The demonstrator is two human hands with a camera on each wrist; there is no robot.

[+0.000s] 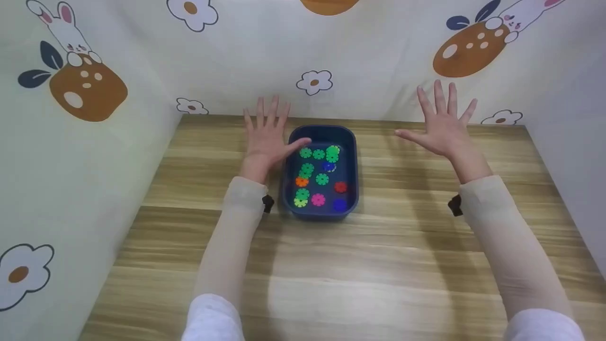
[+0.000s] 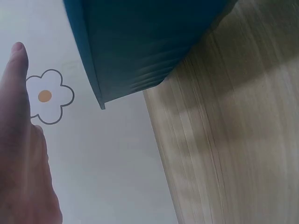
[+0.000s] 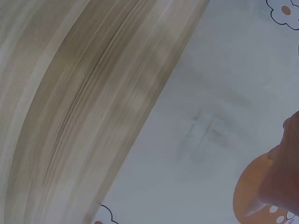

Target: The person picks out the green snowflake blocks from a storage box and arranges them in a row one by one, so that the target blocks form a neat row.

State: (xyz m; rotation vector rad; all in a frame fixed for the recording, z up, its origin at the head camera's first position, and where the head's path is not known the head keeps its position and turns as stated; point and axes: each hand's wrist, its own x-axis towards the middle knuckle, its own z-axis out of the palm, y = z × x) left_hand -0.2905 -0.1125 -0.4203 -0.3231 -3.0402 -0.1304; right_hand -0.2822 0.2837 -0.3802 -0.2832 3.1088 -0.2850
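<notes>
A dark blue rectangular tray (image 1: 356,163) stands on the wooden table and holds several small flower-shaped plastic discs. Green discs (image 1: 322,179) are the most common; a pink disc (image 1: 318,199), a red disc (image 1: 340,187), an orange disc (image 1: 301,182) and blue discs (image 1: 340,204) lie among them. My left hand (image 1: 266,142) is spread at the tray's left side, its thumb overlapping the tray rim in the head view. In the left wrist view the tray's outer wall (image 2: 135,42) rises beside that hand. Off to the right, my right hand (image 1: 445,130) has its fingers spread and holds nothing.
The wood-grain table (image 1: 360,274) meets a pale wall covering (image 1: 369,61) printed with flowers, rabbits and orange fruit along its back edge. More of this covering flanks the left side, and a plain pale panel (image 1: 577,142) stands at right.
</notes>
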